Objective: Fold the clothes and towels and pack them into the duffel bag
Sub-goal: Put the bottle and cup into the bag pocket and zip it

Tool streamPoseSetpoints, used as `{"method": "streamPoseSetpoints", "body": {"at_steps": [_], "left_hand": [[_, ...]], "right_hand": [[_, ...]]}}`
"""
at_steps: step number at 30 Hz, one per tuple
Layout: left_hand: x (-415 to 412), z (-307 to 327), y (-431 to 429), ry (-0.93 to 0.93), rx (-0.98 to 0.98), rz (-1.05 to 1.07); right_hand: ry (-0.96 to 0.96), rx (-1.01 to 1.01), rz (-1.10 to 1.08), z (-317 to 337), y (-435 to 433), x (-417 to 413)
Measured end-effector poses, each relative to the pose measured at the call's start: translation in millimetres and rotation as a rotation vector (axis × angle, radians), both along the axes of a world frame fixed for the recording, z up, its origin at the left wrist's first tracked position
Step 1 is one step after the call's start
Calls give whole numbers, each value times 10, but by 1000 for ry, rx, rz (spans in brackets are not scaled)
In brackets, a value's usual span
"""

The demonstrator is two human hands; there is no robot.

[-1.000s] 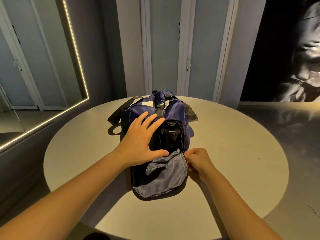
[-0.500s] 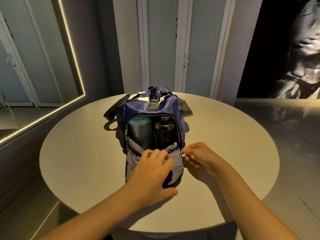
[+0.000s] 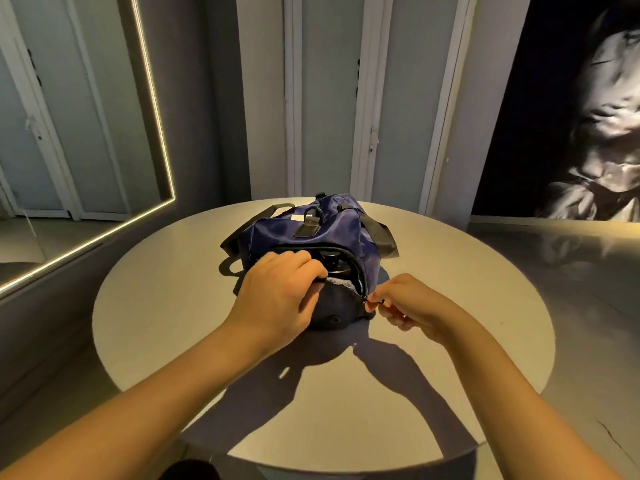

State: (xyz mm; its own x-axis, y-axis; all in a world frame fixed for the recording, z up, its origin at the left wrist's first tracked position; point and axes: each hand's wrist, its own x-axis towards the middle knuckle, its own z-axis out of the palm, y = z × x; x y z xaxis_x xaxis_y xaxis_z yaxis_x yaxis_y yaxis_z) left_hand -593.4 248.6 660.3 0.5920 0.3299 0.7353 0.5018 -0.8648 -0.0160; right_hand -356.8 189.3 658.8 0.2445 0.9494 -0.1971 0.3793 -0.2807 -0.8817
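Pinching the zipper pull [image 3: 372, 301] at the lower right of the end flap [image 3: 337, 306], the right hand [image 3: 405, 303] probably has to run it up and over leftward, while the left hand [image 3: 277, 299] grips that flap closed against the navy duffel bag [image 3: 311, 233] on the round table [image 3: 166, 306].

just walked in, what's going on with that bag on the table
A person seems to be closing the end pocket of a duffel on the table. The left grip holds the flap up over the opening; the right grip pinches the zipper pull at the flap's right edge. The pocket is only partly shut, with a dark bottle showing inside.
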Motion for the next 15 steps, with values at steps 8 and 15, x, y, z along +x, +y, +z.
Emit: {"method": "streamPoseSetpoints", "body": {"at_steps": [8, 15], "left_hand": [[175, 145, 113, -105, -6, -16], [324, 136, 96, -204, -154, -87]], "right_hand": [[-88, 87, -3, 712, -11, -304], [-199, 124, 93, 782, -26, -369]]}}
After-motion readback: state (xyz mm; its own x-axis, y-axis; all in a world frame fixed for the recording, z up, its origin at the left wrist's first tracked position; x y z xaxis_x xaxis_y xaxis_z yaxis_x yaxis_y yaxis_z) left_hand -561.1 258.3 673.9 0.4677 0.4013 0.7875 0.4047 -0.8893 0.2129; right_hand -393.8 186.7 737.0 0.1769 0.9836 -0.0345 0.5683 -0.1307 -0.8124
